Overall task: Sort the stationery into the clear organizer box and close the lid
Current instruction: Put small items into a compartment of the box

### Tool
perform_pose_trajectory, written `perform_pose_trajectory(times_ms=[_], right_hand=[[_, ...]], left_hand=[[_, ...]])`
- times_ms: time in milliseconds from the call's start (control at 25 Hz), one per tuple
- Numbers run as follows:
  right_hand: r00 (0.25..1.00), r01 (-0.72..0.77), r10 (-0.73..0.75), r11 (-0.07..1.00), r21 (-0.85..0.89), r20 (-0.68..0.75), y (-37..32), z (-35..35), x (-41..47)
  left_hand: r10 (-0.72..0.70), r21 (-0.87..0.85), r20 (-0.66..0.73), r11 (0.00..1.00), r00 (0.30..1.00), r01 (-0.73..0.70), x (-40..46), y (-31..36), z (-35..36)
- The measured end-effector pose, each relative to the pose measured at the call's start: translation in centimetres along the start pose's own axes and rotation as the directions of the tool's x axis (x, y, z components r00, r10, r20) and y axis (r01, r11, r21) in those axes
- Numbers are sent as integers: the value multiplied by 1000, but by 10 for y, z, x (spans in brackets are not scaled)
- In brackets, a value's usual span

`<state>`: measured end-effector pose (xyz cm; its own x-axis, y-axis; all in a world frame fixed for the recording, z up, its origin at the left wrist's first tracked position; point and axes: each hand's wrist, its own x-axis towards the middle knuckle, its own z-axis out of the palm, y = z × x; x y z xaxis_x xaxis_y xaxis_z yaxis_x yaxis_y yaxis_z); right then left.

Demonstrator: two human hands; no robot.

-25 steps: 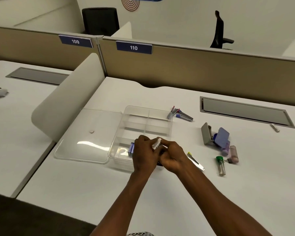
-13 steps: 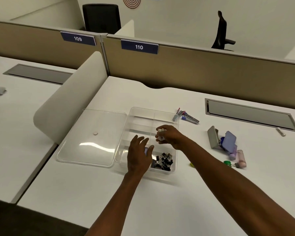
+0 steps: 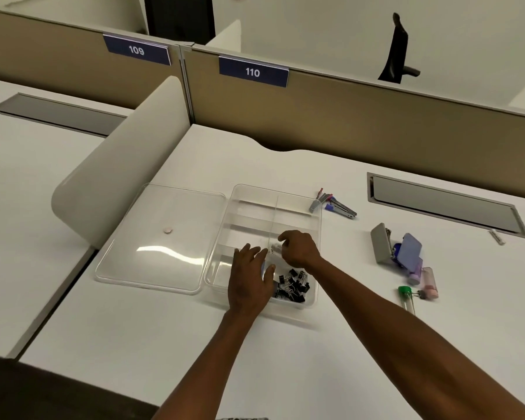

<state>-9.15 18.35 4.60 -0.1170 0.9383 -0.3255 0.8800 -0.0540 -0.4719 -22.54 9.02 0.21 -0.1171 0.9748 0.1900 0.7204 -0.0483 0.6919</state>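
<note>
- Label "109" (image 3: 136, 50) sat on the partition at far left; label "110" (image 3: 252, 72) on the next panel, behind the desk (image 3: 176, 338).
- Clear lid (image 3: 161, 241) lay flat on the desk, off the box, touching the box's left wall; small round pale knob at its centre. No writing readable on it.
- Clear organizer box (image 3: 314, 234) was open, just right of the lid, toward the desk's middle. Far compartments looked bare; black binder clips (image 3: 294, 284) piled in the near-right compartment.
- Left hand (image 3: 250, 283) reached in over the box's near edge, palm down, fingers spread and loose, gripping nothing visible. Something bluish under the fingers, can't tell what.
- Right hand (image 3: 299, 248) was over the box's middle-right compartment, forearm crossing the near-right corner, fingers curled and pinching a small pale item (image 3: 275, 247); too blurred to identify.
- Hands close together, not touching.
- Staplers or staple removers (image 3: 335, 204) lay just off the box's far-right corner.
- Grey-and-purple stationery cluster (image 3: 400, 253), pink tube (image 3: 430, 283) and green-capped tube (image 3: 406, 298) lay toward the desk's right edge. No labels legible.
</note>
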Motion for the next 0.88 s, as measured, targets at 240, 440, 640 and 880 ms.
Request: perform_pose_trajectory(times_ms=[240,440,640,880], right_hand=[[995,13,-12,1000,9,-101,8,4,-7],[986,27,-23,999,24,-162,10,4,-11],[959,97,-58,987,128,-277,11,-1,-13],[916,154,-19,939,307,-401,24,-11,-31]], left_hand=[[-6,1,-4,1000,1000,6,1,-2,1],[-17,5,-11,1000,1000,17,0,-2,3],[-13,-1,-5,1000,1000,13,0,-2,1],[-7,-3,0,1000,1000,7,0,-1,0]])
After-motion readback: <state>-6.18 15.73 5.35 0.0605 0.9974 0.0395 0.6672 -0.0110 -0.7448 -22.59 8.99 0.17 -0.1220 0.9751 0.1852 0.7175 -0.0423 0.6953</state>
